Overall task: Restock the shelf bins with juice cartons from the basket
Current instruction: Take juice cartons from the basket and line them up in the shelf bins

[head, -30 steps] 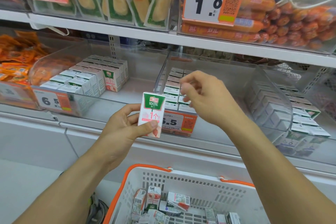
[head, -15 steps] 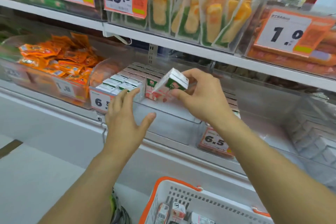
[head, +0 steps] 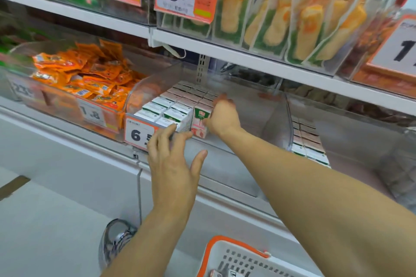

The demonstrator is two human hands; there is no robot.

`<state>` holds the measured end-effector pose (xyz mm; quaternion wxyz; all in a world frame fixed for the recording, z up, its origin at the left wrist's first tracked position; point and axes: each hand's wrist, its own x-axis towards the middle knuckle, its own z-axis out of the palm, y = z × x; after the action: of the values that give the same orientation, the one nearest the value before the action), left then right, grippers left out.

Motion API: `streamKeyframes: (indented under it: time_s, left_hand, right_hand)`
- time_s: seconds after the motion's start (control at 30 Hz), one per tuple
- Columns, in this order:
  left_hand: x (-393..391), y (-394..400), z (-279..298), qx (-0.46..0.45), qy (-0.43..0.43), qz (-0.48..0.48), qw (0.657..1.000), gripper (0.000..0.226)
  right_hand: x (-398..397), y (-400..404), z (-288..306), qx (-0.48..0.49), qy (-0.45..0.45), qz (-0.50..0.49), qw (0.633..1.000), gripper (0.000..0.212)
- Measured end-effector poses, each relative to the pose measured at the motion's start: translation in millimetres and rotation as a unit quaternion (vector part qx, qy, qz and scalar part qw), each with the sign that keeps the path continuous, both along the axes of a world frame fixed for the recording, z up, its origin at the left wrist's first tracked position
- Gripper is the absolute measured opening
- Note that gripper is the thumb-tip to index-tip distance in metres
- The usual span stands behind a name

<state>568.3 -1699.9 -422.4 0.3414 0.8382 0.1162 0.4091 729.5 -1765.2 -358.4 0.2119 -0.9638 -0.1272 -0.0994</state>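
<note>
Right hand (head: 221, 117) fingers clamped on an upright juice carton (head: 200, 122), set against the stocked rows in the clear bin (head: 236, 141). Left hand (head: 173, 162) fingers spread, touching the bin front. Carton judged light, stiff-sided, crushable; best held across its flat faces

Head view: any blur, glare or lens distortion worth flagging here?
Head view: motion blur smears the right hand and the carton it holds; the left hand is sharper. Wide-angle bend bows the shelf edge. Pale reflections haze the clear bin wall. Lighting is even, with no hard shadows. Only the basket rim shows.
</note>
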Motion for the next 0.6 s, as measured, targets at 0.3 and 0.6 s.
streamKeyframes:
  time_s: [0.3, 0.6]
  left_hand:
    - [-20.3, -5.5, 16.0, 0.031, -0.006, 0.0, 1.0, 0.045]
    - [-53.9, -96.7, 7.2, 0.052, 0.284, -0.37, 0.883, 0.005]
  right_hand:
    - [-77.0, -65.2, 40.8, 0.136, -0.085, 0.099, 0.982, 0.02]
    - [-222.8, -222.0, -50.2, 0.177, -0.01, 0.065, 0.982, 0.018]
